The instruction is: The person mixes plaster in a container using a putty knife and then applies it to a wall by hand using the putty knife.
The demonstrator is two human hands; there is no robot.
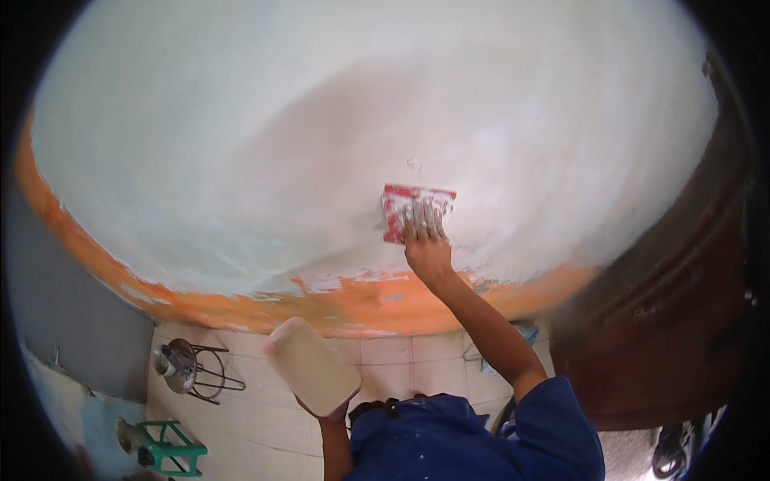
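My right hand (428, 240) presses a red putty spreader (397, 210), smeared with white, flat against the wall (513, 144). Its fingers lie stretched over the spreader's face, with white filler on them. The wall around is coated in whitish filler, and a small rough mark shows just above the spreader. Low in front of my body, my left hand (327, 410) grips the near end of a cream-coloured rectangular tray (311, 365) from below. Most of that hand's fingers are hidden under the tray. Whether any filler lies in the tray, I cannot tell.
Bare orange paint (385, 301) runs along the wall's foot above the tiled floor (273, 417). A round metal stool (186, 369) and a green stool (172, 449) stand at left, near a grey panel (72, 280). A dark reddish-brown door or panel (658, 337) bounds the right side.
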